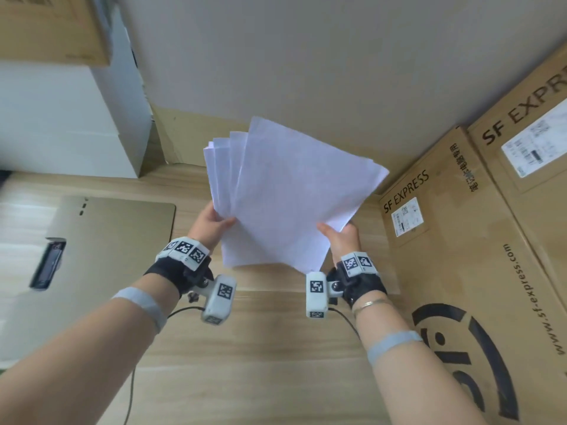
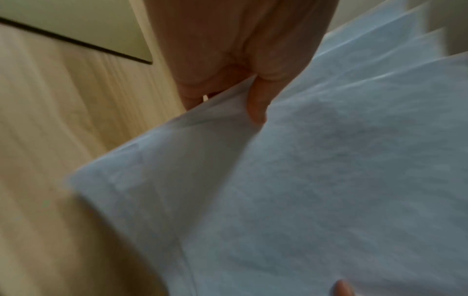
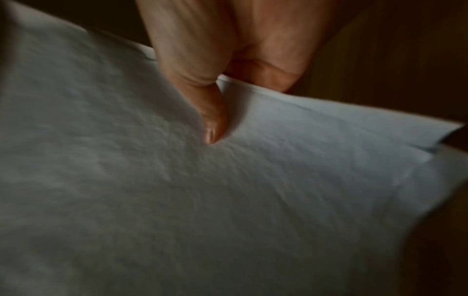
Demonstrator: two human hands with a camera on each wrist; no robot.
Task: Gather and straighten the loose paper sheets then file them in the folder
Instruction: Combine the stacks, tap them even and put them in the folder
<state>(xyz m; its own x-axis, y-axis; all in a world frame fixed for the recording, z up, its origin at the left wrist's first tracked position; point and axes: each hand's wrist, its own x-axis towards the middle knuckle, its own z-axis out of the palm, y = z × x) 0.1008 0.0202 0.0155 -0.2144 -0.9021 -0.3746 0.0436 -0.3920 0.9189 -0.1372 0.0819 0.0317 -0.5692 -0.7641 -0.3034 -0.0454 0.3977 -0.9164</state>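
Note:
A fanned bundle of several white paper sheets [image 1: 285, 191] is lifted above the wooden table [image 1: 245, 348], its edges uneven. My left hand [image 1: 214, 223] pinches the bundle's left edge, thumb on top [image 2: 255, 106] and fingers beneath. My right hand [image 1: 336, 233] pinches the right edge the same way, its thumb [image 3: 210, 120] pressed on the top sheet [image 3: 177, 200]. The sheets [image 2: 316, 190] fill both wrist views. A tan folder [image 1: 101, 250] lies flat on the table at the left, with a dark clip [image 1: 47, 265] on its near left part.
Brown SF Express cartons [image 1: 460, 240] line the right side of the table. A white box [image 1: 61, 118] and a cardboard box [image 1: 52, 26] stand at the back left. A grey wall [image 1: 306, 56] is behind. Cables [image 1: 132, 378] trail from the wrist cameras.

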